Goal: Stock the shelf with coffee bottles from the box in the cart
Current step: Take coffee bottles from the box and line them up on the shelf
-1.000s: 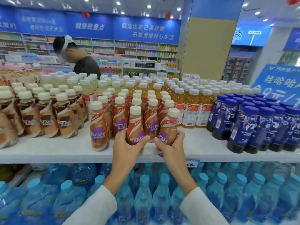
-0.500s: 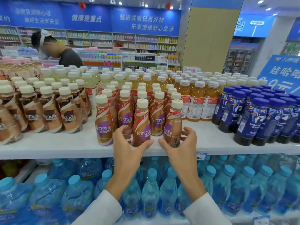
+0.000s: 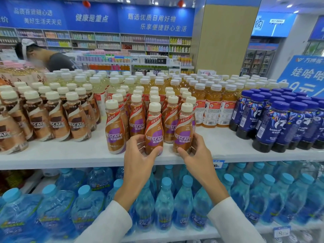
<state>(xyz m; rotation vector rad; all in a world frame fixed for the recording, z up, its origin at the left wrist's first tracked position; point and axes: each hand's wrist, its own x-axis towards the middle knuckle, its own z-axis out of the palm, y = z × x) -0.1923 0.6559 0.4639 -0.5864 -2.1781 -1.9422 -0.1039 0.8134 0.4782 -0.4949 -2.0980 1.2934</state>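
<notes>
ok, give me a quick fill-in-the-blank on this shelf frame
The left hand and right hand each grip ___ brown purple-labelled coffee bottle.
Their labels read ___.
The clear plastic water bottles below have ___ caps.
The dark blue bottles stand on the held pair's ___.
Missing: one; Nescafe; blue; right.

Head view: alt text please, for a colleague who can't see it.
The left hand grips the base of the middle Nescafé bottle and the right hand the right Nescafé bottle, at the front of a white shelf. Dark blue bottles stand to the right, water bottles below.
</notes>
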